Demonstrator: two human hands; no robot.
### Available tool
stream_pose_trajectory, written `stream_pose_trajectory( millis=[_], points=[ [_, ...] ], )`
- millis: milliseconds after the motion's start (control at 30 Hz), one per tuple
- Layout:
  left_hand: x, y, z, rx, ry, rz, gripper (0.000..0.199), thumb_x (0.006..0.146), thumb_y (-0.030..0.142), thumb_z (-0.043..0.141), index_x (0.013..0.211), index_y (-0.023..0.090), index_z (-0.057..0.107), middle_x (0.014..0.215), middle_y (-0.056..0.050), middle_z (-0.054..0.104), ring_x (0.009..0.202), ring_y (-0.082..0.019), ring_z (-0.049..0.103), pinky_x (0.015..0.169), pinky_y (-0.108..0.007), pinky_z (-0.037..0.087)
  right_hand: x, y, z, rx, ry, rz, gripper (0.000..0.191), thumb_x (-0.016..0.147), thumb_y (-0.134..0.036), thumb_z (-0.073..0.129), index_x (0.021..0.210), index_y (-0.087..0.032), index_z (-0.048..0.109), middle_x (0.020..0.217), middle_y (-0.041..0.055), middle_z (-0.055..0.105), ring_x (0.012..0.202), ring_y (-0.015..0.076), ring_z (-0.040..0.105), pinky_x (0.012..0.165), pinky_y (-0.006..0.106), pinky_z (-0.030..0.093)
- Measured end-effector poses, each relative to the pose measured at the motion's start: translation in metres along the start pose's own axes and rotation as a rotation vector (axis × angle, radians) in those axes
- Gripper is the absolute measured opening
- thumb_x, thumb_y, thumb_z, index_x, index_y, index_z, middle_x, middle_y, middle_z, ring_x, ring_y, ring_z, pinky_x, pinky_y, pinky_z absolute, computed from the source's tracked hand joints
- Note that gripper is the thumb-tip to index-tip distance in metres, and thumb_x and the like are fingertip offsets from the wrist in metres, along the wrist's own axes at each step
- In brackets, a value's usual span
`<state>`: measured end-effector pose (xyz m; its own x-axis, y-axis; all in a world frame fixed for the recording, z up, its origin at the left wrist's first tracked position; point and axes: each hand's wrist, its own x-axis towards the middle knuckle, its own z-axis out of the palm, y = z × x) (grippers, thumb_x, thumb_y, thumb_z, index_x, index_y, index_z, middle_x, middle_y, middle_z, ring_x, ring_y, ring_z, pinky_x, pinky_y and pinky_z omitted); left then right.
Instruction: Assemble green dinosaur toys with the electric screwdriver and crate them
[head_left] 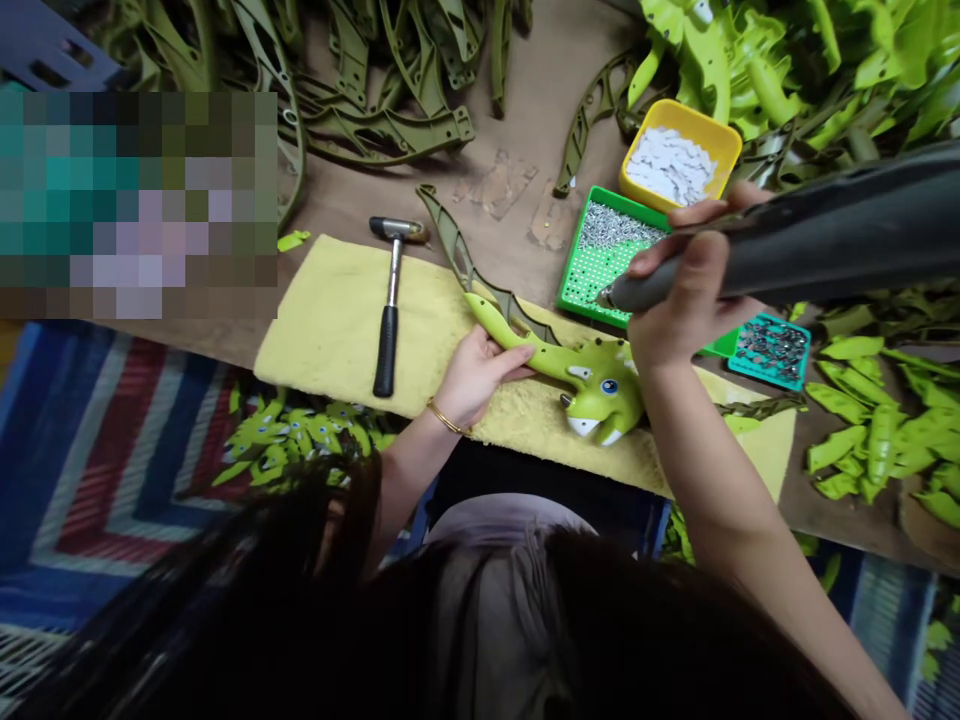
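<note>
My left hand (480, 375) grips a lime-green plastic dinosaur toy (600, 395) by its long narrow end, thumb on top. The toy has a horned head with a blue eye and lies over a yellow cloth (330, 330). Behind it, a dark olive curved plastic frame (457, 245) reaches away from the toy. My right hand (694, 275) is wrapped round a dark cylindrical power screwdriver (825, 225), held above the cloth with its tip over a green perforated tray of small screws (592, 265). Left of the toy lies a hammer (390, 310) with a black grip.
A yellow bowl (682, 112) holds small white pieces; a teal tray (769, 350) holds dark metal parts. Olive frames (390, 130) pile up at the back left. Green shells (780, 60) heap at the back right, more green pieces (877, 430) at right. Green dinosaur parts (300, 435) sit below the table edge.
</note>
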<state>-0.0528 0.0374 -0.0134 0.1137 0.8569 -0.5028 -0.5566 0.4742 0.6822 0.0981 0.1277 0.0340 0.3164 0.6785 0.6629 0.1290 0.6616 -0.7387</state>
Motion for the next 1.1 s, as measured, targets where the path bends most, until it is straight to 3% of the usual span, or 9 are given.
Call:
stream_pose_trajectory(
  millis=[133,233,667,800,967,1100],
  points=[
    [-0.001,0.000,0.002,-0.023,-0.021,-0.006,0.047,0.058,0.023,0.088,0.090,0.014,0.053,0.084,-0.002,0.071,0.078,-0.017,0.071,0.075,-0.032,0.062,-0.009,-0.042,0.001,0.181,-0.086,0.066,0.027,0.085,-0.046,0.061,0.108,-0.033,0.063,0.088,-0.0049,0.060,0.047,0.0016,0.054,0.040,0.017,0.044],
    [-0.001,0.000,0.002,-0.024,-0.014,-0.004,0.049,0.056,0.025,0.089,0.087,0.014,0.053,0.079,0.000,0.070,0.075,-0.015,0.070,0.070,-0.027,0.061,-0.021,-0.057,0.002,0.224,-0.194,0.145,0.031,0.081,-0.048,0.067,0.108,-0.035,0.064,0.088,-0.0050,0.061,0.047,0.0028,0.055,0.039,0.018,0.047],
    [-0.002,0.001,0.004,-0.013,-0.026,-0.004,0.049,0.056,0.028,0.088,0.088,0.016,0.053,0.081,0.001,0.069,0.076,-0.016,0.069,0.072,-0.030,0.061,-0.037,-0.039,0.002,0.223,-0.313,0.118,0.034,0.083,-0.043,0.065,0.115,-0.038,0.060,0.091,-0.0060,0.061,0.050,0.0022,0.056,0.042,0.015,0.051],
    [-0.005,-0.004,0.015,0.006,0.059,0.049,0.048,0.061,0.025,0.085,0.092,0.019,0.048,0.085,0.001,0.067,0.078,-0.017,0.068,0.070,-0.031,0.060,-0.040,-0.034,0.001,0.247,-0.319,0.136,0.035,0.081,-0.047,0.066,0.114,-0.040,0.059,0.091,-0.0074,0.061,0.048,0.0020,0.053,0.041,0.016,0.049],
    [0.003,-0.023,0.028,0.147,0.286,0.225,0.047,0.066,0.025,0.082,0.095,0.021,0.045,0.092,-0.001,0.062,0.096,-0.021,0.066,0.081,-0.035,0.058,-0.038,-0.038,0.000,0.238,-0.364,0.136,0.035,0.080,-0.053,0.065,0.113,-0.041,0.059,0.090,-0.0066,0.063,0.053,0.0053,0.057,0.045,0.019,0.051],
    [0.010,-0.033,0.024,0.159,0.266,0.259,0.047,0.067,0.025,0.081,0.096,0.022,0.044,0.096,-0.001,0.062,0.098,-0.021,0.065,0.083,-0.038,0.059,-0.026,-0.054,0.001,0.151,-0.284,0.156,0.029,0.078,-0.052,0.065,0.103,-0.038,0.065,0.091,-0.0060,0.063,0.066,0.0076,0.063,0.060,0.022,0.059]
  ],
)
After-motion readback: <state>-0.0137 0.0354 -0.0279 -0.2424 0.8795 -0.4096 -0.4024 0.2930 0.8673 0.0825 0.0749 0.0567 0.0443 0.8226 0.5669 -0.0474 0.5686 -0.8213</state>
